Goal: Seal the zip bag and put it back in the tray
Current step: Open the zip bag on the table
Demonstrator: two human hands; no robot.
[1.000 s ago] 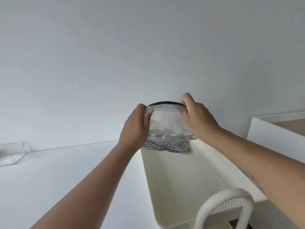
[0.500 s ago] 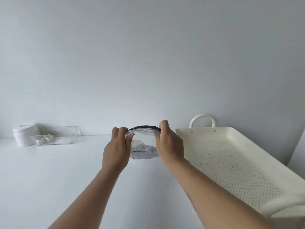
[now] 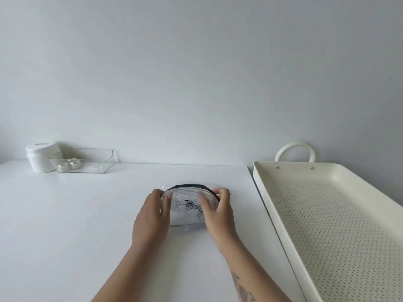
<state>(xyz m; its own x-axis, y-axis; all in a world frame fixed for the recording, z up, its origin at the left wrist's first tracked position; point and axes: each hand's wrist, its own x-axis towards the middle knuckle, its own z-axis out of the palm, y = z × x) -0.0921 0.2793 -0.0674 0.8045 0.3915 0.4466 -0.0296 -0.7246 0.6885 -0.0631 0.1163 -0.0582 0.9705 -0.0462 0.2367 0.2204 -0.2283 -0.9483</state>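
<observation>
A clear zip bag [image 3: 187, 212] with a black-and-white striped item inside rests on the white table [image 3: 76, 214], its dark zip strip bowed upward at the far side. My left hand [image 3: 152, 216] grips the bag's left end of the strip. Holding the right end is my right hand [image 3: 218, 214]. The cream perforated tray [image 3: 327, 225] with a loop handle lies to the right of the bag, apart from it, with nothing in it.
At the table's back left stand a white round container [image 3: 42, 156] and a clear plastic box [image 3: 85, 161] holding small round items. A plain wall runs behind the table.
The bag has moved from above the tray leftward and down onto the table, both hands still on its top edge. The view has swung left and down.
</observation>
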